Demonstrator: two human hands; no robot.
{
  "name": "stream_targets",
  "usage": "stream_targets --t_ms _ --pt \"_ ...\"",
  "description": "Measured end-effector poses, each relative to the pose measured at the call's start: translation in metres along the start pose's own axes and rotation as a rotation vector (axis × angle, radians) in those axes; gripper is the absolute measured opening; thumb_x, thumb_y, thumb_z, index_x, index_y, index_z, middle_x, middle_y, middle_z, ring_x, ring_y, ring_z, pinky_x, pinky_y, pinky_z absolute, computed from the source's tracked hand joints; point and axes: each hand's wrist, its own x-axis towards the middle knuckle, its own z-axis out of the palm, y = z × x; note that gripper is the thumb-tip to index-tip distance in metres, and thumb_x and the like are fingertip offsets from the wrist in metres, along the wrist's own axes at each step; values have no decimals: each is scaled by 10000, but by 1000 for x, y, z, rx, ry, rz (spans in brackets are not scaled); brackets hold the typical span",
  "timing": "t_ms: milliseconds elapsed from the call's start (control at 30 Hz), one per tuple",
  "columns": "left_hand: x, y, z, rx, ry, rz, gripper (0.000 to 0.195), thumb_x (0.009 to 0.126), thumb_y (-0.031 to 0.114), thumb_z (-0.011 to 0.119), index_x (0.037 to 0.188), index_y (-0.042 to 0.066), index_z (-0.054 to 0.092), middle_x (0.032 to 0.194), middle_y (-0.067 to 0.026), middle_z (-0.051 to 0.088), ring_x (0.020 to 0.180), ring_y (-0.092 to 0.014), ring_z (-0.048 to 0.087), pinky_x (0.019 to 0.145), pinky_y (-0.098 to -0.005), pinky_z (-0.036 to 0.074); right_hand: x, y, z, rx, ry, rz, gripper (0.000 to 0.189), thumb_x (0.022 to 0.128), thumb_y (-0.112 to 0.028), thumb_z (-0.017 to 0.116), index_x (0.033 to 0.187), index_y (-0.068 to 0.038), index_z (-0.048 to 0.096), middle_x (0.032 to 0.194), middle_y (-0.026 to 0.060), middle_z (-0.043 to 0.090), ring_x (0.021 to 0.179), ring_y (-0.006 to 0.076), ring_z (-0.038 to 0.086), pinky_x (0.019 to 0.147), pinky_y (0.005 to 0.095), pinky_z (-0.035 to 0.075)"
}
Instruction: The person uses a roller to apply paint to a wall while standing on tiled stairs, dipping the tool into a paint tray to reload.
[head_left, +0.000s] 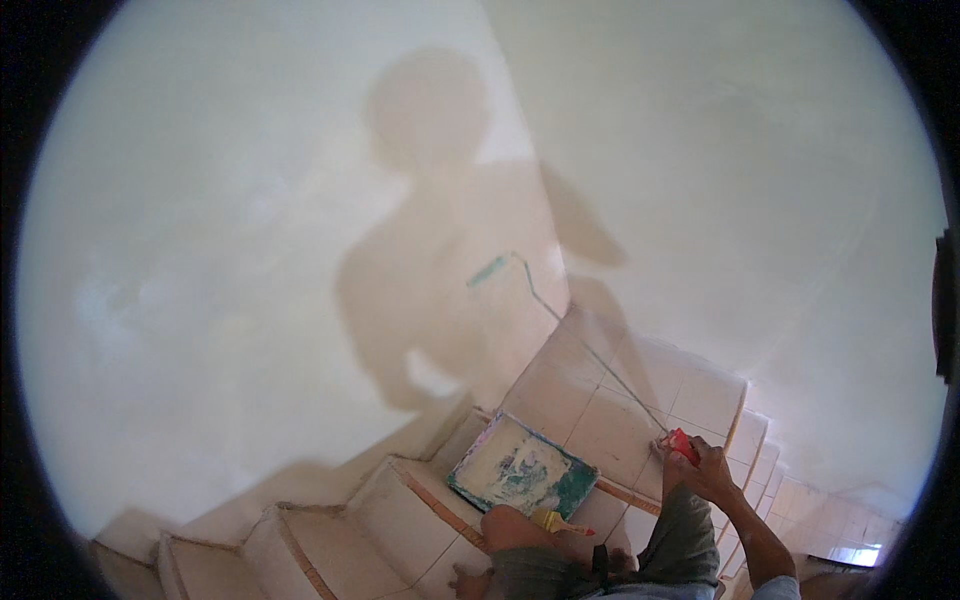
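Note:
My right hand (705, 469) grips the red handle (681, 445) of a long-framed paint roller. Its thin metal rod (611, 370) reaches up and left to the green roller cover (489, 271), which appears against the left wall near the corner. Below the rod, a green paint tray (581, 486) holds cream paint (510, 461) and sits on the stair landing, tilted in view. A paintbrush with yellow bristles and a red-tipped handle (559, 521) lies at the tray's near edge, beside my bent knee. My left hand is out of view.
Tiled stairs (442, 517) with brown nosings descend to the lower left. More steps (750, 450) drop away on the right. Pale walls meet in a corner above the tiled landing (615, 390). My shadow falls across the left wall (187, 262) and partly onto the right wall (735, 187).

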Motion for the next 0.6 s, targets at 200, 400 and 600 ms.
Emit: stream_targets --t_ms 200,400,600 --pt "9 26 0 50 -132 -11 681 802 563 429 1350 185 283 1386 -288 82 1263 -426 165 1030 -490 126 107 28 20 5 54 -97 367 788 -305 595 982 -8 502 721 220 590 675 370 589 608 441 457" --pt "28 -26 34 -20 -127 -139 994 712 638 515 1385 98 22 1386 -263 151 1267 -428 168 1050 -421 144 200 42 48 -27 -103 -139 447 805 -411 542 1060 -52 468 737 216 592 680 390 593 610 462 462" --pt "29 31 -13 -52 -159 -264 1022 669 479 652 1381 69 44 1312 -377 174 1249 -447 209 988 -449 282 261 18 55 142 -225 -200 368 817 -319 563 1023 -41 437 751 218 581 714 401 578 619 452 454"
